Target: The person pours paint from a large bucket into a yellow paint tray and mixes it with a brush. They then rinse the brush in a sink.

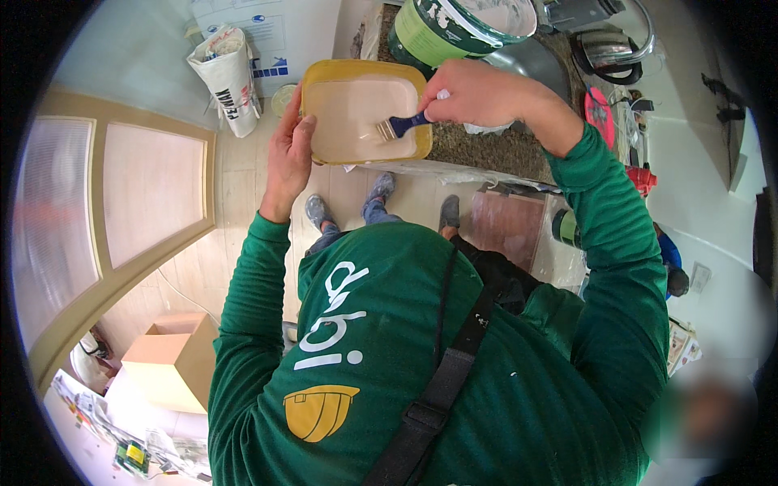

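My left hand (290, 155) is closed round the left side of a yellow plastic tub (313, 121), with the thumb near its rim. Pale, creamy liquid paint (344, 105) fills much of the tub. In my right hand (478, 95) is a flat paintbrush (408, 123) with a dark blue handle. Its bristles point left and touch the paint near the tub's right side. Right behind the tub stands a green bucket (429, 39) with a smeared white rim and pale contents.
A speckled brown countertop (486, 154) runs under my right arm, with an electric kettle (608, 53) at its far right. A white sack (227, 85) stands at the back left. At left are a framed glazed door (154, 182) and a cardboard box (174, 364). Shoes (379, 186) show on the floor.
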